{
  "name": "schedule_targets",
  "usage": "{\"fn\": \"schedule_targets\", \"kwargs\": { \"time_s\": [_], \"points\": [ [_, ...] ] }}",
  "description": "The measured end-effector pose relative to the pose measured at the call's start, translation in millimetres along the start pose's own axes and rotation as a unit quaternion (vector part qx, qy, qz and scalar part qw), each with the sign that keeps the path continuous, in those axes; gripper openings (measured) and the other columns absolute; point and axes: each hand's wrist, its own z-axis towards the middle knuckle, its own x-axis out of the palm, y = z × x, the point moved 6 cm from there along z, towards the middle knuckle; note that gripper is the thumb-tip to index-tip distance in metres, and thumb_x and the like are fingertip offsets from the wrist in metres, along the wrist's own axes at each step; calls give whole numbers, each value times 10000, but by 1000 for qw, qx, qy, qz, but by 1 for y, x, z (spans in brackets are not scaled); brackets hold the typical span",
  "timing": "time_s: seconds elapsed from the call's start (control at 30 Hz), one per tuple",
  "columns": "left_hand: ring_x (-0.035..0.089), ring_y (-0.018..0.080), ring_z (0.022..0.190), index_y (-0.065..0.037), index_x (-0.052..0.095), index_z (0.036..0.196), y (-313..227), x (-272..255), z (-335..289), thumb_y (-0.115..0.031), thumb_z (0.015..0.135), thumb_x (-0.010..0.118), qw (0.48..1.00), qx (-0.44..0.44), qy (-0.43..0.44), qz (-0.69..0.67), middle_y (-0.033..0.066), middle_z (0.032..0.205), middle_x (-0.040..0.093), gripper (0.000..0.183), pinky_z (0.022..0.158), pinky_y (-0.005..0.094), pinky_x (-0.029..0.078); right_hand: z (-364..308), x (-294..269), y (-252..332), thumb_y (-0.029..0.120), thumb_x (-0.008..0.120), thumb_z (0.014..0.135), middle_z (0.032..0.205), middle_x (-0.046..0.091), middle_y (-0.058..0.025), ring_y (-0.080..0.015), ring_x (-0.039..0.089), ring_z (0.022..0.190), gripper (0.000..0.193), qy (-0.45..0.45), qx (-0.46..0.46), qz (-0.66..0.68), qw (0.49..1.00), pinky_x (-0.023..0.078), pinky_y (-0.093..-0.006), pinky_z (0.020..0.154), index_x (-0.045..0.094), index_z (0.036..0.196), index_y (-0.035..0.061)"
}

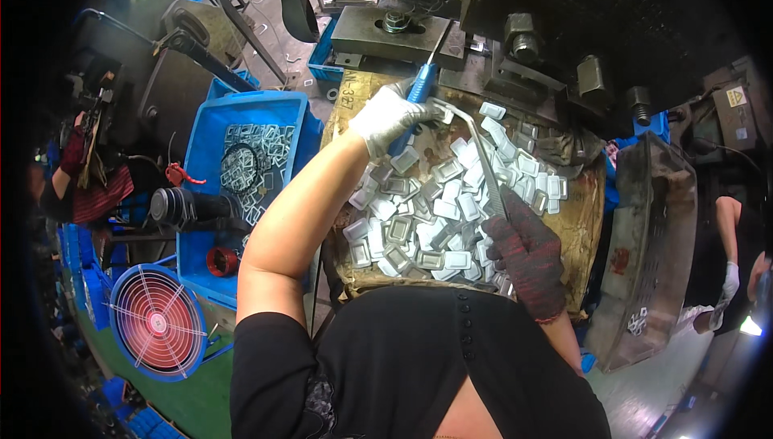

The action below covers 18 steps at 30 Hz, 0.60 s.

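Observation:
My left hand (pixel 385 119), in a white glove, is closed around a blue-handled tool (pixel 423 83) with a thin metal shaft pointing away from me. My right hand (pixel 527 254), in a dark red-and-black knit glove, grips long metal tweezers (pixel 486 167). Their bent tip reaches the fingertips of my left hand, where a small pale piece seems to sit; I cannot make out which hand holds it. Below both hands lies a loose heap of small rectangular metal trays (pixel 448 212), shiny silver, some face up and some turned over.
The heap rests on a worn brown board (pixel 592 233) before a machine's steel clamp block (pixel 366 36). At left, a blue crate (pixel 302 109) holds thin rectangular frames; a blue-rimmed fan (pixel 159 323) stands nearer. A grey bin (pixel 636 254) is at right. Other people are at both sides.

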Motion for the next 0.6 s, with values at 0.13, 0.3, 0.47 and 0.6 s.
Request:
{"fn": "schedule_targets", "kwargs": {
  "time_s": [0.13, 0.3, 0.47, 0.6],
  "points": [
    [626, 87, 820, -23, 632, 1131, -22, 4, -1, -149, 768, 787, 998, 47, 35, 33, 40, 959, 685, 415, 738, 239, 495, 4, 2, -1, 166, 642, 917, 933, 663, -35, -71, 569, 667, 488, 28, -8, -27, 999, 470, -222, 574, 512, 1371, 42],
    [624, 73, 804, -23, 653, 1128, -23, 3, 10, -121, 750, 786, 994, 44, 61, 73, 17, 931, 687, 412, 729, 223, 499, 3, -4, 7, 189, 637, 935, 879, 682, -70, -81, 613, 667, 450, 5, -48, -52, 997, 506, -251, 616, 534, 1343, 31],
    [618, 56, 775, -26, 648, 1133, -39, 18, 19, -126, 751, 785, 987, 44, 113, 101, 12, 894, 680, 419, 702, 209, 496, 6, -11, 0, 127, 617, 919, 920, 677, -53, -75, 566, 658, 454, 7, 4, -56, 998, 475, -232, 598, 528, 1355, 35],
    [675, 231, 804, -10, 634, 1066, -55, 20, 44, -235, 805, 722, 915, 16, 77, 396, 140, 918, 696, 356, 743, 339, 529, 13, -34, -3, 143, 640, 911, 884, 686, -38, -71, 577, 616, 424, -67, -72, -46, 994, 481, -238, 549, 569, 1322, 63]
  ]
}}
